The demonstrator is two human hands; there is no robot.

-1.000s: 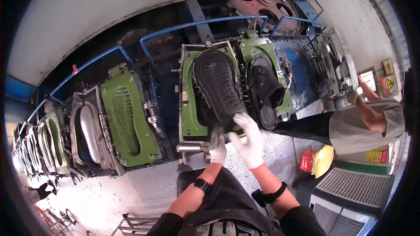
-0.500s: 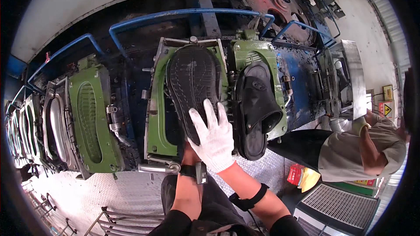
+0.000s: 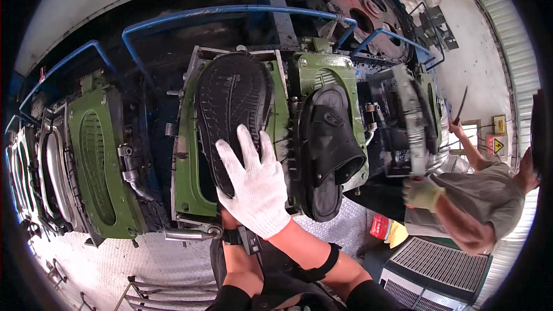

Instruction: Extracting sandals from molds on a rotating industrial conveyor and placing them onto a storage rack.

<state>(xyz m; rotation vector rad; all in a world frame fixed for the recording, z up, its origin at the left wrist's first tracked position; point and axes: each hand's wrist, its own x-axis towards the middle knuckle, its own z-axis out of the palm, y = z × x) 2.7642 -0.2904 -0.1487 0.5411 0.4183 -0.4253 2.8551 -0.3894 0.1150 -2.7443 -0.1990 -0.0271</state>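
Note:
A black shoe sole point(image 3: 233, 95), its patterned underside facing up, lies over a green mould half point(image 3: 190, 187) in a metal frame. Across its near part rests my right hand point(image 3: 253, 187) in a white knit glove, fingers stretched out and spread. My left hand point(image 3: 228, 219) reaches beneath the near end of the sole; only its wrist side shows, and its fingers are hidden. Just to the right, a black sandal point(image 3: 337, 144) with a wide strap sits upright on another green mould half point(image 3: 340, 69).
More moulds, including a green one point(image 3: 98, 155), line the left. A blue rail point(image 3: 242, 9) runs behind. At right, a co-worker point(image 3: 466, 196) in a glove works beside a blurred metal mould point(image 3: 406, 121). A vented unit point(image 3: 440, 265) stands lower right.
The moulds and sole sit farther left in the view. My right hand stays spread on the sole. The co-worker's arms have moved, one now raising a thin rod, and the mould beside them has swung.

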